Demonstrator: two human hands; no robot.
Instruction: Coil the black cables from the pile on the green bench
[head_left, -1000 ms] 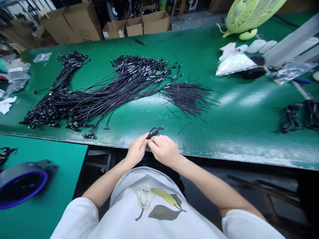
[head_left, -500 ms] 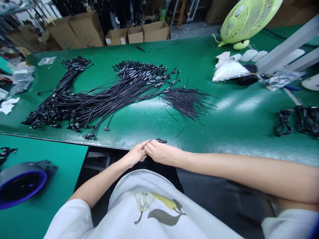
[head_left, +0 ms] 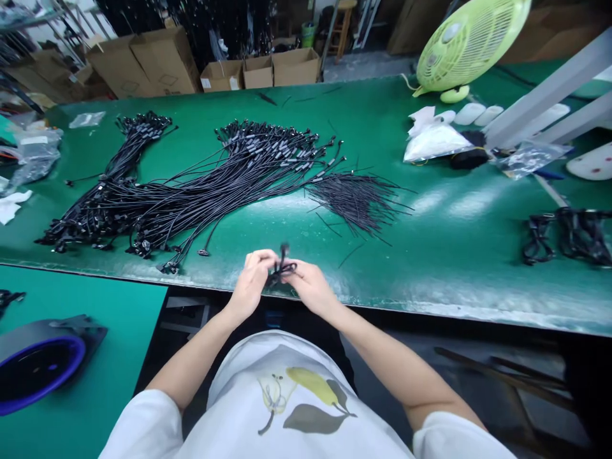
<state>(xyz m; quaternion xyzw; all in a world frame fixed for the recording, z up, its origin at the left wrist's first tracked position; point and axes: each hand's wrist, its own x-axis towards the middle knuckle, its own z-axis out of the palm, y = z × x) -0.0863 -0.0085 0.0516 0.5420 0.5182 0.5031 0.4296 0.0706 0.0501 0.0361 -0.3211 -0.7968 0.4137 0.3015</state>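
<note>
Head view shows both hands just over the near edge of the green workbench (head_left: 430, 255): the left hand (head_left: 251, 287) and right hand (head_left: 310, 287) clamp one small looped black cable (head_left: 282, 271) between their curled fingers (head_left: 262, 257). Beyond them lie two long sheaves of black cables (head_left: 215, 185) and one spray of loose thin black wires (head_left: 358, 204), while two tangled black cable bunches (head_left: 538, 239) sit near the right edge, and one lime-green fan (head_left: 471, 44) stands by the far right corner.
</note>
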